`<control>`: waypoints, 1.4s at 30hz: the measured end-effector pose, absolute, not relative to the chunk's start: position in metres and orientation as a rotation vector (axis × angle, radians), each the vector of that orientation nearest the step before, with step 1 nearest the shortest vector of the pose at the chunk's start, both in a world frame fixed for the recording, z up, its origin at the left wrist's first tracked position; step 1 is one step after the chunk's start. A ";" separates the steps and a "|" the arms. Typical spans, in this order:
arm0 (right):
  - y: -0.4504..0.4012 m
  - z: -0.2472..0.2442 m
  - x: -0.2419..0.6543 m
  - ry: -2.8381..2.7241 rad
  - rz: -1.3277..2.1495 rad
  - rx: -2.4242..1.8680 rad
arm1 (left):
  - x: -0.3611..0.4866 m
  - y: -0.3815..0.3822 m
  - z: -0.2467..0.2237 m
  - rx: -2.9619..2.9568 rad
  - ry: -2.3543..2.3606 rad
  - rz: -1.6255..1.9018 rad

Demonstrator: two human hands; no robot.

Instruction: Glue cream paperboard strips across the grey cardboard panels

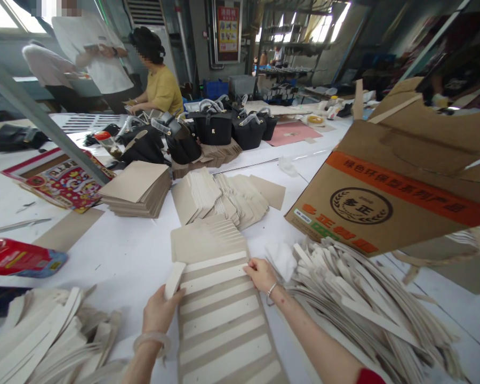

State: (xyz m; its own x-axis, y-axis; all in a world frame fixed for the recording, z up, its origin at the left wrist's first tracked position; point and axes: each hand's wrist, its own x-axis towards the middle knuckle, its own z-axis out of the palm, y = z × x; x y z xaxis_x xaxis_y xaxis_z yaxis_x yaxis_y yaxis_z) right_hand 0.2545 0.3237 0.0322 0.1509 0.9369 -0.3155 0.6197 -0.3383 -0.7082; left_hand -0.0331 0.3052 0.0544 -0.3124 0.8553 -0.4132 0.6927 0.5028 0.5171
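My left hand (160,309) is closed on a short pale strip (175,280) at the left edge of a long row of overlapping grey-brown boards (222,320). White strips lie across these boards, running toward me. My right hand (262,274) pinches the right end of a white strip (214,271) that lies across a board near the far part of the row. Beyond it, more boards (204,242) overlap like steps. Loose pale strips (344,298) are heaped right of my right arm, and another heap (48,330) lies at the lower left.
Stacked boards (138,184) and fanned pale pieces (220,197) lie ahead. A cardboard box (384,186) stands at the right, a red package (20,257) at the left. Black handbags (212,125) stand farther back. A slanted metal pole (48,120) crosses the left side. People are beyond the table.
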 end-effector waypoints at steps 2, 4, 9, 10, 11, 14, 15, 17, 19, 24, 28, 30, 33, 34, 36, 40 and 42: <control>0.323 0.033 0.254 -1.491 1.017 -2.023 | -0.031 0.305 0.056 1.266 2.116 0.308; 0.322 0.033 0.253 -1.498 1.000 -2.023 | -0.029 0.305 0.057 1.266 2.135 0.301; 0.320 0.032 0.251 -1.511 0.956 -2.026 | -0.026 0.305 0.060 1.260 2.168 0.286; 0.320 0.032 0.251 -1.513 0.948 -2.029 | -0.026 0.305 0.060 1.258 2.172 0.285; 0.320 0.031 0.251 -1.514 0.940 -2.033 | -0.026 0.305 0.060 1.257 2.174 0.285; 0.321 0.028 0.251 -1.519 0.923 -2.047 | -0.025 0.305 0.059 1.251 2.182 0.295; 0.321 0.028 0.251 -1.522 0.923 -2.049 | -0.025 0.305 0.059 1.248 2.185 0.300; 0.321 0.028 0.251 -1.533 0.934 -2.046 | -0.025 0.305 0.057 1.247 2.187 0.319; 0.320 0.028 0.251 -1.545 0.954 -2.035 | -0.026 0.303 0.055 1.250 2.185 0.344; 0.321 0.026 0.253 -1.580 0.991 -2.003 | -0.027 0.300 0.048 1.255 2.188 0.406; 0.321 0.024 0.253 -1.613 0.991 -1.987 | -0.026 0.299 0.046 1.238 2.185 0.439; 0.320 0.023 0.254 -1.624 0.987 -1.988 | -0.026 0.299 0.046 1.219 2.185 0.447; 0.320 0.022 0.254 -1.616 0.990 -1.999 | -0.026 0.299 0.045 1.184 2.194 0.455; 0.320 0.022 0.254 -1.611 0.999 -2.004 | -0.026 0.299 0.045 1.171 2.198 0.458; 0.320 0.022 0.253 -1.598 1.026 -2.014 | -0.026 0.299 0.044 1.151 2.204 0.463; 0.320 0.022 0.253 -1.582 1.063 -2.021 | -0.025 0.300 0.044 1.130 2.210 0.477; 0.321 0.021 0.253 -1.582 1.068 -2.019 | -0.024 0.300 0.044 1.126 2.214 0.480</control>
